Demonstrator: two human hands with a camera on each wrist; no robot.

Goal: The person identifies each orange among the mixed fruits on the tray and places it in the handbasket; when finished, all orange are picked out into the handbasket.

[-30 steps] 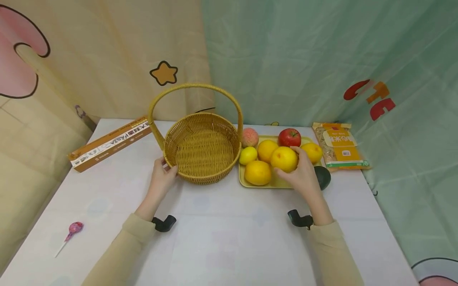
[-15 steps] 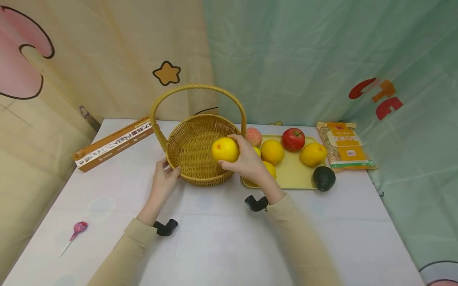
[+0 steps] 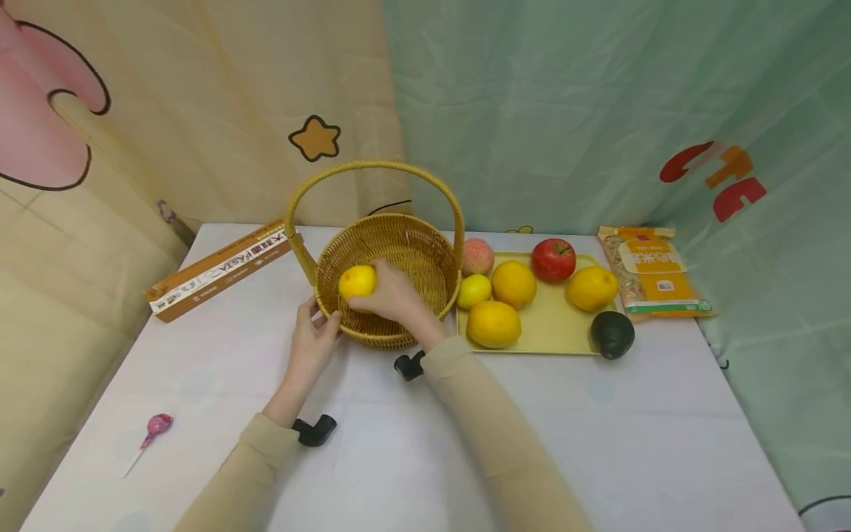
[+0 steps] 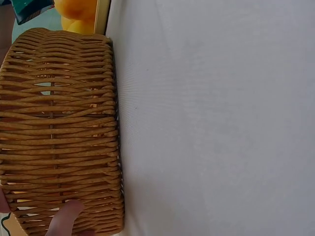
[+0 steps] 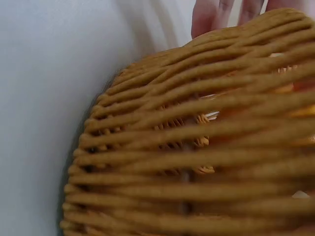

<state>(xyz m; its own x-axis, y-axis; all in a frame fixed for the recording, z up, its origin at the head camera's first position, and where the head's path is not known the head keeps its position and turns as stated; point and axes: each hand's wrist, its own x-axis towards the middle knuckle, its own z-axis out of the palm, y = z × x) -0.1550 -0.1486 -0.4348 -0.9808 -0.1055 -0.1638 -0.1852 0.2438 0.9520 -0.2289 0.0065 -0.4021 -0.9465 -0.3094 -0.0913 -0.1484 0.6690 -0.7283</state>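
In the head view a round wicker basket (image 3: 425,277) with a tall hoop handle stands at the back of the table. My left hand (image 3: 314,341) holds its front-left rim; in the left wrist view the thumb (image 4: 66,216) lies against the woven wall. Inside the basket, at its left, my right hand (image 3: 388,295) grips a round yellow fruit (image 3: 357,281), low inside the rim. The basket's side (image 5: 197,142) fills most of the right wrist view and hides most of the right hand's work.
Right of the basket, a yellow tray (image 3: 545,332) bears several yellow fruits, a red apple (image 3: 553,260) and a peach (image 3: 477,256). A dark green avocado (image 3: 612,334) sits at its corner. Around lie an orange-and-clear food bag (image 3: 654,273), a pasta box (image 3: 222,270) and a lollipop (image 3: 154,432).
My right hand has lifted the yellow fruit off the tray, carried it left over the rim and down into the basket. The left hand stays at the rim.
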